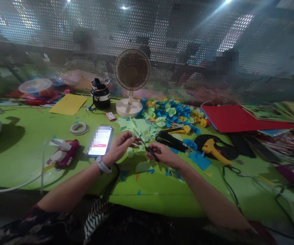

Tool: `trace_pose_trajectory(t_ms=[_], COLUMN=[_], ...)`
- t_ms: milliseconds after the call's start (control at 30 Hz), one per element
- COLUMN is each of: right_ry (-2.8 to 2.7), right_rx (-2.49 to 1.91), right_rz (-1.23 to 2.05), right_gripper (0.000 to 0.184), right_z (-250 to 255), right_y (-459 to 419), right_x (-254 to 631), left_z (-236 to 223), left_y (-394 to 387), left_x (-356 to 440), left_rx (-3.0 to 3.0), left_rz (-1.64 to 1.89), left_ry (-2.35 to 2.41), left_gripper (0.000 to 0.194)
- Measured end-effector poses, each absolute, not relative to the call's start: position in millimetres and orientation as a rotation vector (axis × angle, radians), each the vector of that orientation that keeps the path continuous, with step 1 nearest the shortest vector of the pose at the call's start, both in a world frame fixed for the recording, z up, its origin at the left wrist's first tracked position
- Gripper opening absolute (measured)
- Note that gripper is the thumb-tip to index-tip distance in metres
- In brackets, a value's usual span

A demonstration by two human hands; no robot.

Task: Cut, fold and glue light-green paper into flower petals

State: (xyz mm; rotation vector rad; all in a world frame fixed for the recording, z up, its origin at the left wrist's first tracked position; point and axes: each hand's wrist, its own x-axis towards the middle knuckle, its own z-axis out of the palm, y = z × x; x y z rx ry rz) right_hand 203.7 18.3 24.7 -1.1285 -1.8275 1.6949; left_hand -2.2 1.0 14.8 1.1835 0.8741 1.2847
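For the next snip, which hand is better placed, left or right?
Right, I'd judge: the right hand grips the scissors at the handle end, blades pointing up and away. The left hand is beside the blades, off the handles.

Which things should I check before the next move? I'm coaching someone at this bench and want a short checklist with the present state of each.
1. Scissors held in the right hand: ok.
2. Left hand clear of the blades: cannot tell; its fingertips are close to them, and contact is unclear.
3. Table free of loose bits near the hands: not ok; paper scraps lie all around.
4. Phone out of the blades' way: ok; it lies on the far side of the left hand from them.
5. Yellow glue gun cool: cannot tell; it lies to the right, apart from both hands.
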Motion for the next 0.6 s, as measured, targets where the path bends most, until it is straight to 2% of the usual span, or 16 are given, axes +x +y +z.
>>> trace_pose_trajectory(t_ms=[600], right_ry=[-1.844], right_rx=[-1.135], right_rz=[1.559], right_gripper=[0.047], right_z=[21.1], right_y=[16.9], right_x=[203.0], left_z=[19.5], left_y=[0.5], left_x=[-0.5], left_rx=[1.102], left_rz=[1.3], left_ry=[0.907], left_gripper=[0.033])
